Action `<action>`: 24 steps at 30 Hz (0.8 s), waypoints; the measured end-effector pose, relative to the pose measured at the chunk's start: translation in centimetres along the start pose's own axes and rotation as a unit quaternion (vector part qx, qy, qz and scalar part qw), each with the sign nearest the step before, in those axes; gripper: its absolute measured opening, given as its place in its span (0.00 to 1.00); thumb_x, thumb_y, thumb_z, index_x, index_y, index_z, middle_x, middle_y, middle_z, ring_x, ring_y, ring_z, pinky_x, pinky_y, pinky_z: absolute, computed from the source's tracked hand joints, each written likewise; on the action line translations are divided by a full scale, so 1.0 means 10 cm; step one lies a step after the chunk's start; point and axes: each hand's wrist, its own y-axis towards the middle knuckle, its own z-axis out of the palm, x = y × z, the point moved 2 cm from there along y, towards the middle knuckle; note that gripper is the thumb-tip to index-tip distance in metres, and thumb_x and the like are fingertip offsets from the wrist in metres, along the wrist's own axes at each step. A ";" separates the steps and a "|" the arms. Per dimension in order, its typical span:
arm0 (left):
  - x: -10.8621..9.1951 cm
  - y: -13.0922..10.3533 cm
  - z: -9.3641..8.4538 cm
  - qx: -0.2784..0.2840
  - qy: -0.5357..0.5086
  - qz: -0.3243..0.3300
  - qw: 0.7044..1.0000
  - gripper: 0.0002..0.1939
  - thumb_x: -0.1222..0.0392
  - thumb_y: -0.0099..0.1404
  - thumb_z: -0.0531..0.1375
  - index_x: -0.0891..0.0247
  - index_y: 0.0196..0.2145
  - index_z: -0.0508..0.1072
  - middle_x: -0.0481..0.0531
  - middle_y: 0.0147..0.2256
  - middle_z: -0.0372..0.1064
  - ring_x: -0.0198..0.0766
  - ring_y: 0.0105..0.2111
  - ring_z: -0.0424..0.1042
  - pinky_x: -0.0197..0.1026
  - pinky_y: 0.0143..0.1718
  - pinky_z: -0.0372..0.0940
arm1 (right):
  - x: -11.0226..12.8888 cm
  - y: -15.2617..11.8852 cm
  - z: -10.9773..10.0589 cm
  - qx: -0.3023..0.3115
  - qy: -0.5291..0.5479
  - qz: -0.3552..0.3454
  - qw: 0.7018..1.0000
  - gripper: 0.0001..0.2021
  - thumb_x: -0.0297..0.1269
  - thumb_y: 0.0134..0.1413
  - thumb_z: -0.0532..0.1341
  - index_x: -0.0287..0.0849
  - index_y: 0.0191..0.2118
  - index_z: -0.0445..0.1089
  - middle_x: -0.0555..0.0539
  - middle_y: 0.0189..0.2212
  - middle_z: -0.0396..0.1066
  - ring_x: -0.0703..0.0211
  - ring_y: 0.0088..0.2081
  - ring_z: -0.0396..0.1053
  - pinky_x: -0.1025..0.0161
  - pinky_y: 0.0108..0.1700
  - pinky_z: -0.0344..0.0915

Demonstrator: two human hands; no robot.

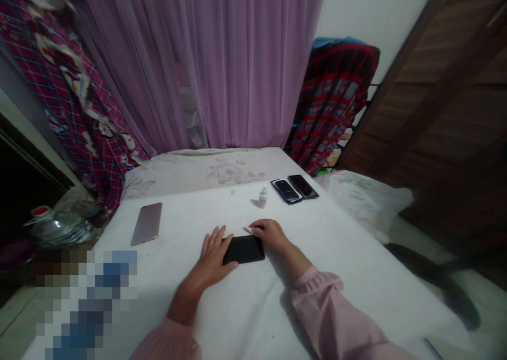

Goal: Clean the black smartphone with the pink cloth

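Note:
A black smartphone [244,249] lies flat on the white-covered table, its dark face up. My left hand [214,257] holds its left end between thumb and index finger, the other fingers stretched out on the cloth. At the upper right corner of the phone is my right hand [271,234], with its fingers pinched on a small whitish piece [248,229], maybe a wipe or cloth. What material that piece is I cannot make out. A small white bottle [263,197] stands upright just beyond the phone.
A rose-coloured phone [147,223] lies at the left. Two dark phones [288,191] [303,186] sit side by side at the back right. Past the table's right edge is a white plastic bag [360,196]; large clear bottles [55,225] stand on the left. Purple curtains [245,58] hang behind.

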 end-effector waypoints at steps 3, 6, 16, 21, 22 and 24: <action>0.16 -0.03 0.01 -0.048 -0.002 -0.031 0.998 0.36 0.53 0.62 0.56 0.65 0.65 0.54 0.63 0.69 0.40 0.55 0.68 0.39 0.61 0.65 0.40 | -0.05 -0.20 -0.02 0.029 0.043 -0.046 0.998 0.11 0.34 0.51 0.60 0.45 0.39 0.79 0.48 0.37 0.79 0.56 0.39 0.75 0.63 0.43 0.66; 0.19 -0.08 0.07 -0.076 -0.007 -0.058 0.995 0.36 0.50 0.64 0.53 0.67 0.65 0.52 0.65 0.66 0.48 0.54 0.66 0.47 0.59 0.65 0.44 | -0.06 -0.41 0.00 0.025 0.060 -0.058 0.996 0.12 0.37 0.53 0.59 0.46 0.40 0.79 0.46 0.38 0.79 0.56 0.39 0.74 0.61 0.43 0.66; -0.31 -0.16 0.23 -0.116 0.018 -0.109 0.987 0.57 0.38 0.50 0.63 0.72 0.67 0.44 0.71 0.67 0.41 0.62 0.67 0.38 0.62 0.64 0.39 | 0.10 -0.63 0.11 -0.013 -0.011 -0.013 1.000 0.12 0.36 0.56 0.59 0.48 0.40 0.79 0.48 0.37 0.79 0.57 0.38 0.75 0.64 0.42 0.66; -0.27 -0.16 0.24 -0.125 0.021 -0.100 0.987 0.57 0.38 0.50 0.63 0.72 0.66 0.43 0.72 0.67 0.42 0.62 0.67 0.40 0.62 0.64 0.40 | 0.21 -0.40 0.20 -0.013 -0.033 -0.014 0.999 0.10 0.37 0.56 0.60 0.49 0.39 0.79 0.49 0.38 0.79 0.57 0.41 0.75 0.64 0.44 0.65; -0.27 -0.16 0.24 -0.122 0.023 -0.102 0.987 0.57 0.38 0.50 0.63 0.72 0.66 0.44 0.72 0.67 0.42 0.62 0.67 0.40 0.62 0.64 0.39 | 0.24 -0.34 0.22 -0.013 -0.036 -0.018 0.999 0.10 0.37 0.57 0.60 0.49 0.39 0.79 0.49 0.38 0.79 0.58 0.41 0.76 0.65 0.44 0.65; -0.28 -0.16 0.23 -0.117 0.024 -0.103 0.987 0.58 0.38 0.49 0.64 0.72 0.66 0.44 0.72 0.67 0.41 0.62 0.67 0.39 0.61 0.65 0.39 | 0.31 -0.22 0.26 -0.012 -0.042 -0.025 0.999 0.09 0.37 0.57 0.60 0.49 0.39 0.79 0.49 0.38 0.80 0.58 0.41 0.76 0.65 0.44 0.65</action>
